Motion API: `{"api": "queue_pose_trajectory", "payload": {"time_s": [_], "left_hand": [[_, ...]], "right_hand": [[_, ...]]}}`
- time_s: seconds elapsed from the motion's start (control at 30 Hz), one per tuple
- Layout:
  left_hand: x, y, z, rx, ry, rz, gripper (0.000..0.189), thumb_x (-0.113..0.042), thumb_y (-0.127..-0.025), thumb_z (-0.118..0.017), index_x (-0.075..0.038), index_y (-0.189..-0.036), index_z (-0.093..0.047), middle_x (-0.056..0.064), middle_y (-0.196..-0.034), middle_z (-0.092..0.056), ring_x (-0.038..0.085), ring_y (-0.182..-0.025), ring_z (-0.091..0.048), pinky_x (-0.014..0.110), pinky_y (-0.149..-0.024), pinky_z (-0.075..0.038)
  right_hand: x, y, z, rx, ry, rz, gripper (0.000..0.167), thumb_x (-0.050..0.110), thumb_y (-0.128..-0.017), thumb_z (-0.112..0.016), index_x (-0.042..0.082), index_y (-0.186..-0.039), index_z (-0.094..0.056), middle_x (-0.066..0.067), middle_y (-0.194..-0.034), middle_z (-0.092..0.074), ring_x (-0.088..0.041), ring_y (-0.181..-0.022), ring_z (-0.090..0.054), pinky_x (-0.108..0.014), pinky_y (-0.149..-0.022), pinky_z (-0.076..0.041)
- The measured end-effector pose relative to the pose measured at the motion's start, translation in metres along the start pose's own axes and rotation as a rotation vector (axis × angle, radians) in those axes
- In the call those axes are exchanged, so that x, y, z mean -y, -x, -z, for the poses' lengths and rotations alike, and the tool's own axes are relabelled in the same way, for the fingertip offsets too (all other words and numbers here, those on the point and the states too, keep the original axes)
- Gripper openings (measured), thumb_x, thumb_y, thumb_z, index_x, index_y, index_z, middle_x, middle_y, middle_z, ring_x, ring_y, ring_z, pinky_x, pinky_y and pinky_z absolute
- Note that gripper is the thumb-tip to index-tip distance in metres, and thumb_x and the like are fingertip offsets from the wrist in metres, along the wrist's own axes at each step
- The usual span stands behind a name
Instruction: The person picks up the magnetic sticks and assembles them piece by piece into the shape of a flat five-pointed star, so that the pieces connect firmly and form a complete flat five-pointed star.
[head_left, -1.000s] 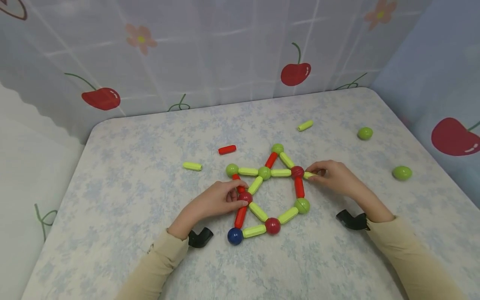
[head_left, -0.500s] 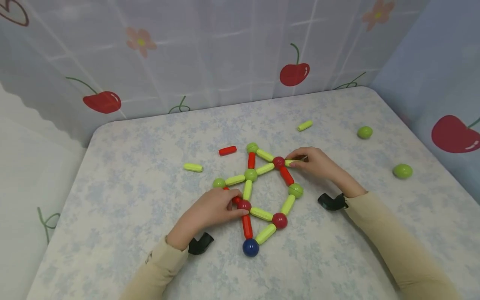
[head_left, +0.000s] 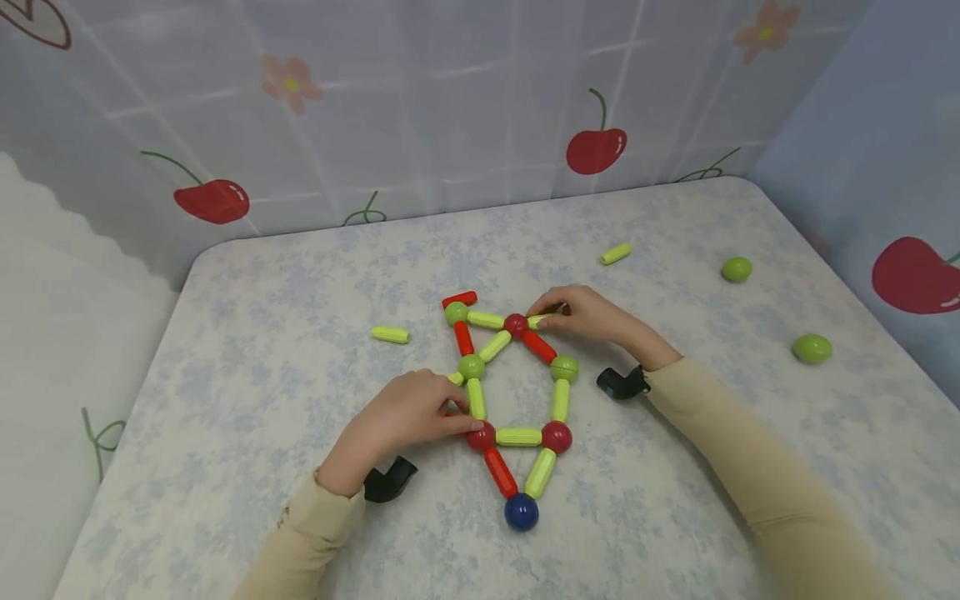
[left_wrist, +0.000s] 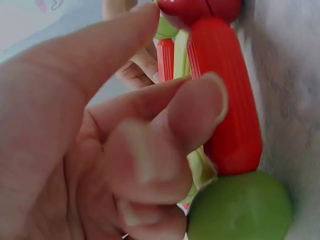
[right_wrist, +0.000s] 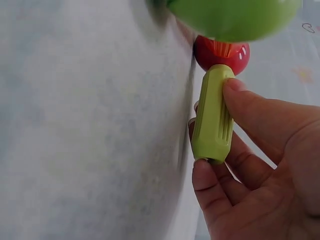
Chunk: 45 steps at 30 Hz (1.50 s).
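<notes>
A flat frame of magnetic building sticks and balls lies mid-table, with a blue ball point(head_left: 521, 512) at its near corner. My left hand point(head_left: 405, 412) grips its left side: the thumb is at a red ball point(head_left: 481, 437), while curled fingers lie against a red stick point(left_wrist: 225, 95) that runs to a green ball point(left_wrist: 242, 210). That stick is mostly hidden by the hand in the head view. With thumb and fingers, my right hand point(head_left: 581, 315) pinches a yellow-green stick point(right_wrist: 215, 115), whose far end meets another red ball point(head_left: 515, 326) at the upper right of the frame.
A loose red stick point(head_left: 467, 297) lies partly behind the frame's top green ball point(head_left: 456, 313). Yellow-green sticks lie at left point(head_left: 391, 334) and at the back point(head_left: 616, 254). Two green balls point(head_left: 737, 269) point(head_left: 812, 349) rest near the right table edge. A patterned curtain point(head_left: 420, 108) hangs behind.
Both hands have turned the frame counterclockwise. My right hand, with its stick, has moved left and slightly away; the blue ball has swung right and nearer. My left hand has shifted slightly nearer.
</notes>
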<state>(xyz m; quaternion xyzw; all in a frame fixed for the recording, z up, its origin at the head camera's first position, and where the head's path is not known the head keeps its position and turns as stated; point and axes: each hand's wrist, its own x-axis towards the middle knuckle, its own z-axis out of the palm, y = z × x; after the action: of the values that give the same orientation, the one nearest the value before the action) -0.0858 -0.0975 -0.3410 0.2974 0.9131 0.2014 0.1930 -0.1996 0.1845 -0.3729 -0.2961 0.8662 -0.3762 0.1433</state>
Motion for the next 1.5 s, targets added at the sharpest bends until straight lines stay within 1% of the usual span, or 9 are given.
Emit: {"api": "queue_pose_trajectory", "payload": {"time_s": [0.17, 0.3, 0.43, 0.57, 0.73, 1.0, 1.1, 1.33, 1.5], "left_hand": [[0.006, -0.003, 0.002, -0.034, 0.027, 0.010, 0.012, -0.029, -0.083, -0.073, -0.018, -0.085, -0.072, -0.012, -0.061, -0.053, 0.007, -0.053, -0.047, 0.025, -0.050, -0.039], [0.017, -0.006, 0.002, -0.168, 0.071, -0.002, 0.013, -0.023, -0.081, -0.075, -0.016, -0.086, -0.066, -0.006, -0.068, -0.051, 0.011, -0.058, -0.046, 0.026, -0.053, -0.038], [0.035, -0.008, 0.000, -0.260, 0.113, -0.020, 0.032, -0.021, -0.080, -0.077, -0.017, -0.107, -0.060, 0.002, -0.088, -0.049, 0.015, -0.077, -0.047, 0.029, -0.064, -0.041], [0.049, -0.012, -0.005, -0.214, 0.203, -0.116, 0.049, -0.020, -0.084, -0.072, -0.017, -0.130, -0.054, 0.002, -0.098, -0.050, 0.016, -0.087, -0.049, 0.031, -0.072, -0.044], [0.059, -0.019, -0.009, -0.180, 0.311, -0.195, 0.048, -0.015, -0.088, -0.068, -0.014, -0.133, -0.053, -0.001, -0.094, -0.053, 0.014, -0.082, -0.049, 0.029, -0.072, -0.045], [0.067, -0.025, -0.016, -0.190, 0.379, -0.184, 0.045, -0.019, -0.088, -0.068, -0.017, -0.131, -0.056, -0.003, -0.089, -0.053, 0.013, -0.078, -0.050, 0.028, -0.069, -0.044], [0.069, -0.023, -0.016, -0.192, 0.401, -0.181, 0.044, -0.019, -0.088, -0.067, -0.016, -0.131, -0.056, -0.003, -0.090, -0.054, 0.013, -0.078, -0.050, 0.028, -0.069, -0.044], [0.069, -0.023, -0.016, -0.187, 0.420, -0.162, 0.044, -0.019, -0.089, -0.067, -0.018, -0.131, -0.056, -0.002, -0.091, -0.054, 0.014, -0.078, -0.050, 0.028, -0.069, -0.044], [0.068, -0.024, -0.017, -0.183, 0.429, -0.161, 0.045, -0.019, -0.088, -0.067, -0.018, -0.132, -0.056, -0.002, -0.091, -0.054, 0.014, -0.078, -0.050, 0.029, -0.069, -0.044]], "right_hand": [[0.005, -0.009, 0.001, 0.029, 0.033, -0.005, 0.018, 0.011, -0.088, -0.066, 0.005, -0.106, -0.070, -0.004, -0.104, -0.064, -0.020, -0.087, -0.054, -0.035, -0.075, -0.045], [0.016, -0.025, 0.003, -0.050, 0.058, -0.037, 0.020, 0.008, -0.089, -0.064, 0.002, -0.108, -0.068, -0.007, -0.103, -0.064, -0.022, -0.088, -0.054, -0.036, -0.077, -0.045], [0.036, -0.051, 0.004, -0.058, 0.082, -0.018, 0.023, 0.009, -0.090, -0.063, -0.002, -0.110, -0.066, -0.011, -0.102, -0.064, -0.026, -0.092, -0.055, -0.037, -0.081, -0.044], [0.056, -0.071, 0.014, 0.093, 0.118, -0.017, 0.026, 0.011, -0.091, -0.063, -0.002, -0.114, -0.064, -0.011, -0.101, -0.063, -0.026, -0.094, -0.057, -0.037, -0.079, -0.047], [0.064, -0.092, 0.018, 0.168, 0.132, -0.044, 0.027, 0.010, -0.090, -0.063, -0.001, -0.115, -0.063, -0.010, -0.101, -0.062, -0.026, -0.096, -0.057, -0.036, -0.080, -0.047], [0.055, -0.121, -0.011, 0.220, 0.191, -0.213, 0.019, 0.014, -0.087, -0.068, 0.006, -0.105, -0.067, -0.009, -0.100, -0.061, -0.024, -0.091, -0.055, -0.036, -0.078, -0.044], [0.055, -0.125, -0.017, 0.238, 0.213, -0.232, 0.015, 0.013, -0.085, -0.069, 0.006, -0.099, -0.066, -0.009, -0.099, -0.061, -0.024, -0.089, -0.054, -0.036, -0.077, -0.044], [0.052, -0.121, -0.017, 0.214, 0.253, -0.243, 0.014, 0.014, -0.086, -0.068, 0.004, -0.096, -0.067, -0.008, -0.094, -0.062, -0.022, -0.085, -0.054, -0.034, -0.076, -0.044], [0.049, -0.110, -0.009, 0.144, 0.208, -0.249, 0.015, 0.015, -0.086, -0.069, 0.003, -0.095, -0.067, -0.007, -0.091, -0.064, -0.021, -0.082, -0.057, -0.033, -0.074, -0.046]]}}
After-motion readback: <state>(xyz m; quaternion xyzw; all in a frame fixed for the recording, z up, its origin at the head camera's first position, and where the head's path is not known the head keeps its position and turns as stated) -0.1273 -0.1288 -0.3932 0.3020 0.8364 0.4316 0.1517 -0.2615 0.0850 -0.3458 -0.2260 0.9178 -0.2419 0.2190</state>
